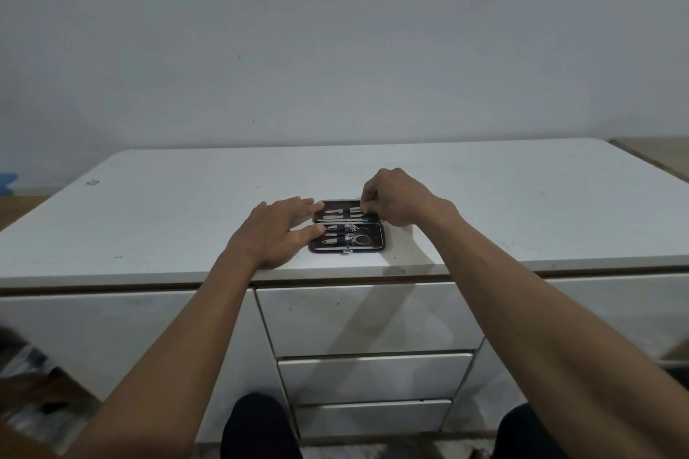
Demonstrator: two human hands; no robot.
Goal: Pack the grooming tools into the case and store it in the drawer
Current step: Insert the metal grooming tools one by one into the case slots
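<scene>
We record a plain pale wall [335, 30] bearing a few small dark specks. Against it stands a white worktop [186, 205] (scuffed, with scattered marks), its front edge trimmed brown. Beneath sit three stacked white drawers [373, 317]. A wooden surface [656, 156] adjoins at right. Lighting is dim and even.

Home bedroom: white dresser [373, 175], drawers [369, 317].

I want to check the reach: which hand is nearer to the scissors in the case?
Left. The left hand touches the case's left edge, level with the scissors; the right hand pinches something over the far half.
</scene>
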